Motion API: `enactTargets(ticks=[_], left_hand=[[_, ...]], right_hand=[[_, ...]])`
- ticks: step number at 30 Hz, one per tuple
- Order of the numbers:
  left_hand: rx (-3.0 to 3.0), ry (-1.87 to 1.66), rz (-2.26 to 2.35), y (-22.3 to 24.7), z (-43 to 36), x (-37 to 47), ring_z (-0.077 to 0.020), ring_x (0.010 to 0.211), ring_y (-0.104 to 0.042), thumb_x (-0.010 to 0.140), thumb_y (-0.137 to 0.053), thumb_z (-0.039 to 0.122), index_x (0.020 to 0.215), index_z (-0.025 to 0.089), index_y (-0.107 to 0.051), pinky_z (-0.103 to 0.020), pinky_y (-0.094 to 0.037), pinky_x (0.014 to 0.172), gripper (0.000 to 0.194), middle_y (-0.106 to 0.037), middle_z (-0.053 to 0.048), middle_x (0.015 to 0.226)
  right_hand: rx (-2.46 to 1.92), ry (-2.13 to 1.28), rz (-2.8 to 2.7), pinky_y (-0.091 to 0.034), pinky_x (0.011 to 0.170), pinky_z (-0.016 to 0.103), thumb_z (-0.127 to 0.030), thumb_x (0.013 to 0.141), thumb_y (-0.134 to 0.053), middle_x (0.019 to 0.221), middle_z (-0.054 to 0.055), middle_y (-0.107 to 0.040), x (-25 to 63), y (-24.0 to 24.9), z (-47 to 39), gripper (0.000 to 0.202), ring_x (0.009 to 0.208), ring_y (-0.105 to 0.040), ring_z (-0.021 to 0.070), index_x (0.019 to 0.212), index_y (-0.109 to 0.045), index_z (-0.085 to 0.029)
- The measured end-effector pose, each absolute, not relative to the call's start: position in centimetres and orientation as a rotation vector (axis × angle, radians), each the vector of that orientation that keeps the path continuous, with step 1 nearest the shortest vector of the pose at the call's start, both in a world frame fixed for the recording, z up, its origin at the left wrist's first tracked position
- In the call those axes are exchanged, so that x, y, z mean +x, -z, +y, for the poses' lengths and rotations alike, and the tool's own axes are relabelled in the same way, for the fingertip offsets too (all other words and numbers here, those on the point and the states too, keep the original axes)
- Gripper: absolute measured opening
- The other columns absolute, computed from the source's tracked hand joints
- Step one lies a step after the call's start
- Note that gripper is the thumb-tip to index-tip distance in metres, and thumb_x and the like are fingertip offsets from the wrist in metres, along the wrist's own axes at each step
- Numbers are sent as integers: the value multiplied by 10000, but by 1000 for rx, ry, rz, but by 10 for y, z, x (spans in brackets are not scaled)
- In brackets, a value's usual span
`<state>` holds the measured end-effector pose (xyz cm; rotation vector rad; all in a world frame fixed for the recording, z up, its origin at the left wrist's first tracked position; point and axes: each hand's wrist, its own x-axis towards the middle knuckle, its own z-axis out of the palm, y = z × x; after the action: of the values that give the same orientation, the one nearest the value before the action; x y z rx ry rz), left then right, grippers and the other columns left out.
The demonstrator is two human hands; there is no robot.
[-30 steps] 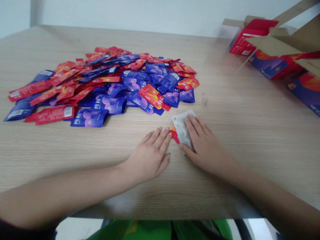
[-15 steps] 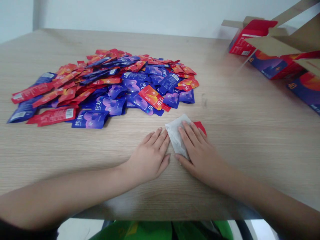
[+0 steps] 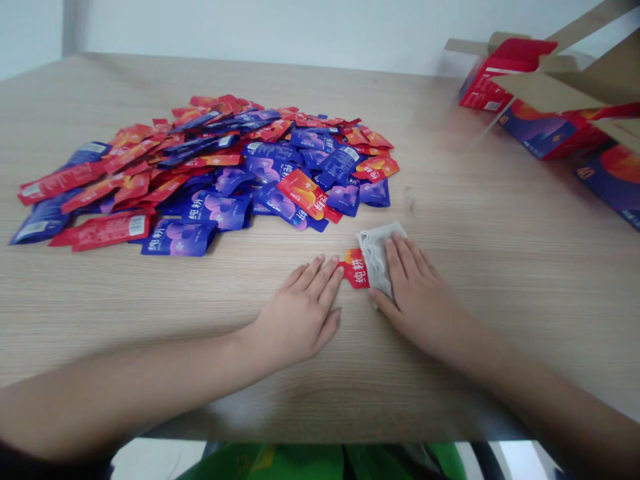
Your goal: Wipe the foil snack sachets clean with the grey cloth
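A red sachet (image 3: 358, 269) with white lettering lies flat on the table, its right part hidden beneath a folded pale grey cloth (image 3: 377, 260). My right hand (image 3: 417, 287) is on the cloth, fingers over the top and thumb along its near edge, pressing it onto the sachet. The fingertips of my left hand (image 3: 305, 307) touch the sachet's left end; that hand rests palm down with its fingers stretched out, holding nothing. Beyond both hands spreads a heap of red and blue sachets (image 3: 235, 177).
Red and blue cardboard boxes with raised flaps stand at the right: a small red box (image 3: 493, 77) at the back, a larger box (image 3: 545, 127) before it, and another box (image 3: 613, 177) cut by the frame. The wooden table (image 3: 500, 280) meets a white wall (image 3: 300, 33) behind.
My right hand and the cloth have slid to the right, uncovering the red sachet's left part. My left hand has stayed almost in place. The heap has not been disturbed.
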<state>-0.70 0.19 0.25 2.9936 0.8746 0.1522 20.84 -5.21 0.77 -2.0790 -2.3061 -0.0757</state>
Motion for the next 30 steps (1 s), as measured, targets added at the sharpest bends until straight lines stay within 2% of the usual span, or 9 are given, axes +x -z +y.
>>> enactTargets(ticks=[4,7,12,16,22,26,30], left_hand=[[2990,-147,877,-2,1,-8,-346,1409,-348,955,-410,344,1446,31,-406,-474,-354,1122,583,-368,-190,1520],[2996,-139,887,-2,1,-8,-350,1411,-341,955,-409,342,1445,30,-409,-479,-352,1122,581,-355,-197,1524],[2996,-133,890,-2,0,-7,-350,1409,-344,956,-400,340,1438,25,-420,-474,-346,1129,576,-349,-203,1525],[2990,-140,888,-3,1,-7,-355,1409,-342,961,-392,332,1440,25,-419,-479,-346,1127,569,-355,-208,1521],[2977,-146,877,-3,1,-8,-358,1402,-356,944,-435,342,1426,13,-429,-482,-357,1120,584,-363,-217,1515],[2968,-135,894,-4,1,-7,-347,1407,-351,949,-425,342,1437,27,-416,-477,-355,1121,582,-365,-207,1516],[2975,-139,886,-4,0,-7,-352,1409,-344,950,-419,340,1439,26,-413,-484,-360,1116,581,-364,-210,1515]], right_hand=[[-1984,78,-2382,-221,1180,496,-463,923,-431,1571,269,-209,205,-7,-57,749,1467,-167,352,1487,-290,9],[-2054,30,-2365,-220,1186,472,-501,922,-424,1558,279,-238,206,-8,-55,801,1462,-199,338,1481,-268,51],[-2081,-2,-2359,-213,1178,523,-520,893,-456,1564,273,-224,208,-11,-52,830,1463,-178,367,1486,-276,32],[-2073,-106,-2339,-240,1177,506,-467,916,-407,1555,245,-281,207,-14,-49,752,1451,-243,331,1476,-303,24],[-1918,-157,-2358,-235,1182,498,-446,926,-409,1579,215,-243,196,-16,-54,705,1476,-173,298,1487,-300,-34],[-1927,-172,-2370,-241,1183,491,-504,910,-428,1568,205,-280,203,-18,-55,752,1468,-210,289,1496,-285,-56],[-1925,-154,-2387,-240,1181,498,-537,869,-490,1553,233,-289,203,-19,-54,813,1457,-225,325,1480,-310,-30]])
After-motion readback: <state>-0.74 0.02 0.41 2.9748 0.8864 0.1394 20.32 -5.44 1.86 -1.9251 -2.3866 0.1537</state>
